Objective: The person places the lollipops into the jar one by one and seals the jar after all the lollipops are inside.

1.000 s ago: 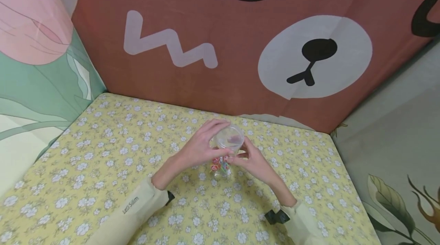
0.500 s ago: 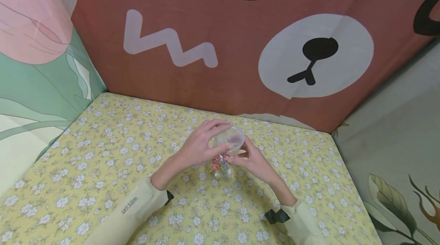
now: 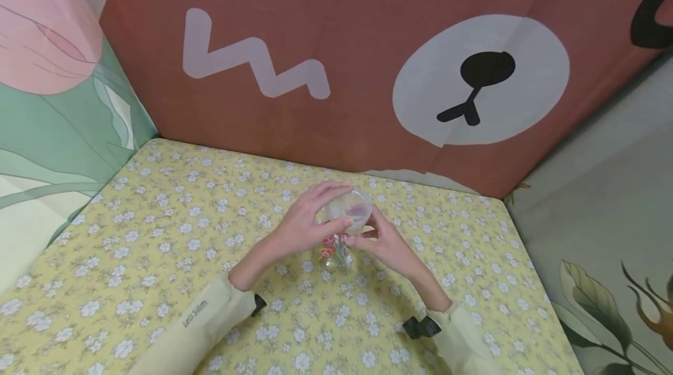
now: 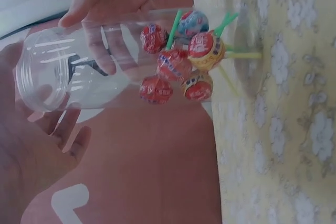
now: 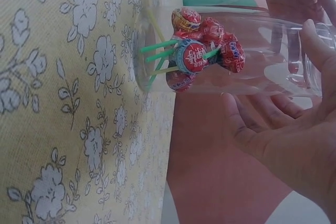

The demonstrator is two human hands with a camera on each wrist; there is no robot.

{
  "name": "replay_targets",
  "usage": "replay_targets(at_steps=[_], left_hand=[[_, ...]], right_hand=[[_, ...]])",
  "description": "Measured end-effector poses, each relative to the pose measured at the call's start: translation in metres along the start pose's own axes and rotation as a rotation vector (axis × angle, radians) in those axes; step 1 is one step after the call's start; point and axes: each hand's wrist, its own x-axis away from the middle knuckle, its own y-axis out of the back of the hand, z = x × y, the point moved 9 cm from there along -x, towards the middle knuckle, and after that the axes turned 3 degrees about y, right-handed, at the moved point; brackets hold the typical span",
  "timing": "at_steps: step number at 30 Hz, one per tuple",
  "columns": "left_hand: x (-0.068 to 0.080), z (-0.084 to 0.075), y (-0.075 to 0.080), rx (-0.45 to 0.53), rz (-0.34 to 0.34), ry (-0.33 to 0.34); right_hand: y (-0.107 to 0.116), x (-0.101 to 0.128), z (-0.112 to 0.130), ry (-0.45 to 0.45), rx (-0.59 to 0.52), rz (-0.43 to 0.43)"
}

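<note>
A tall clear plastic jar (image 5: 262, 51) stands upright on the tablecloth, topped by a clear lid (image 3: 350, 205). Several wrapped lollipops (image 4: 173, 65), red, yellow and blue with green and yellow sticks, sit in its lower part. My left hand (image 3: 302, 223) grips the lid from the left, thumb at the near side and fingers over the far side. From the right, my right hand (image 3: 386, 243) holds the jar's upper body just below the lid, thumb in front. Parts of the right fingers are hidden behind the jar in the head view.
A yellow flowered tablecloth (image 3: 210, 211) covers the table. Behind it rises a brown cloth wall (image 3: 357, 124) with a bear face. Printed cloth panels (image 3: 620, 188) close off the left and right sides.
The head view has shifted slightly. Both hands remain around the top of the jar, and the left thumb has moved a little along the lid's near side.
</note>
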Motion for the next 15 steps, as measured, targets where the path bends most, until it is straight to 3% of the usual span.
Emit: replay_targets(at_steps=[7,11,15], left_hand=[[-0.002,-0.005,-0.002,-0.12,0.042,-0.031],[-0.002,-0.005,-0.009,-0.181,0.098,0.007],[-0.002,0.001,-0.005,-0.189,0.131,0.045]], right_hand=[[0.002,0.001,-0.002,-0.011,0.032,0.005],[0.008,0.005,0.001,0.016,0.118,-0.004],[0.014,0.01,0.003,0.025,0.219,0.0]])
